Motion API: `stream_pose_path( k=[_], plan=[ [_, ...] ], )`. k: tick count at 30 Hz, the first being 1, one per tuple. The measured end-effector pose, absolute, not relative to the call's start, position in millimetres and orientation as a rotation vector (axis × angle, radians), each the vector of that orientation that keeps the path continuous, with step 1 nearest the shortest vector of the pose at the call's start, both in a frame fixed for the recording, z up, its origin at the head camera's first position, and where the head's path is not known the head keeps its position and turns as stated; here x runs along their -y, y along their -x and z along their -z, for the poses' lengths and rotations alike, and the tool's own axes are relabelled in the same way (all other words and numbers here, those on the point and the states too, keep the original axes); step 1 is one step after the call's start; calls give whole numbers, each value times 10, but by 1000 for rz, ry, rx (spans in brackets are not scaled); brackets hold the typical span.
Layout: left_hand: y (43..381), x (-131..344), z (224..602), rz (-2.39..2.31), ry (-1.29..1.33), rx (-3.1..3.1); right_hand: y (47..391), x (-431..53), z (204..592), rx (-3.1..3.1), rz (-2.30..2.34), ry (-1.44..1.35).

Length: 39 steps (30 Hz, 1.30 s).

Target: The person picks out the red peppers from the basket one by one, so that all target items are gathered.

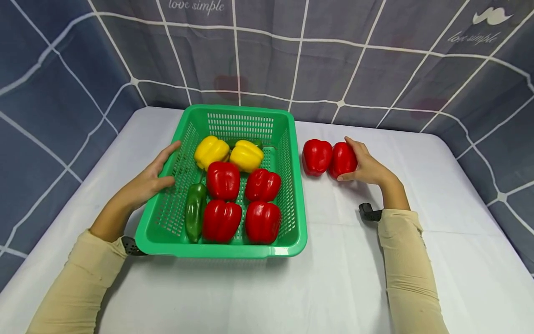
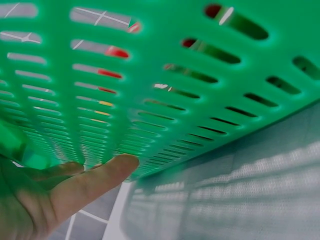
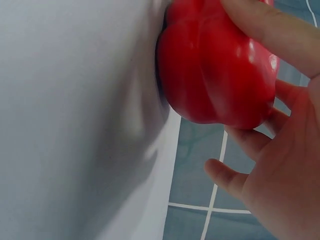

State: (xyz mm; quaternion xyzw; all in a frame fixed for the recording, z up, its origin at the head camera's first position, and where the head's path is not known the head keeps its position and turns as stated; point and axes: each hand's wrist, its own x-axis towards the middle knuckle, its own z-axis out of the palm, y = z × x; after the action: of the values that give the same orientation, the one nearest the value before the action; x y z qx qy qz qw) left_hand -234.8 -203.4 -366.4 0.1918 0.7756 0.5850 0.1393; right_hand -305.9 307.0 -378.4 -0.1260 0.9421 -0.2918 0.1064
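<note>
**Right hand on outer pepper: slip and roll risk**

The outer red pepper (image 1: 344, 161) sits on the white table (image 1: 333, 283), right of the green basket (image 1: 221, 251), and is held between thumb and fingers of the right hand (image 1: 369, 168). The little finger is off it; pressure can't be read. Skin looks glossy, so a slip is likely if the pinch is lifted light or off-centre.

The neighbouring red pepper (image 1: 315, 157) is touched on its left side; it could be nudged or rolled by any leftward push.

The left hand (image 1: 143, 184) is spread wide at the basket's left rim, thumb and index fairly straight; firm hold can't be told. If that rim is pressed hard, the basket could be tipped or slid, and the loose peppers inside shifted.
</note>
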Motion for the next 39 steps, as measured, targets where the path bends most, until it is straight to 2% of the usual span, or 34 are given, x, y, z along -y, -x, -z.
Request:
stream_pose_path(
  k=[23,39],
  plan=[
    [2365,2024,3664,-1696,-557,-2251,3037,-3047,3688,-2819,809,356],
    [2363,2012,3650,-1684,-533,-2257,2936,-2841,3542,-2875,770,373]
  ],
)
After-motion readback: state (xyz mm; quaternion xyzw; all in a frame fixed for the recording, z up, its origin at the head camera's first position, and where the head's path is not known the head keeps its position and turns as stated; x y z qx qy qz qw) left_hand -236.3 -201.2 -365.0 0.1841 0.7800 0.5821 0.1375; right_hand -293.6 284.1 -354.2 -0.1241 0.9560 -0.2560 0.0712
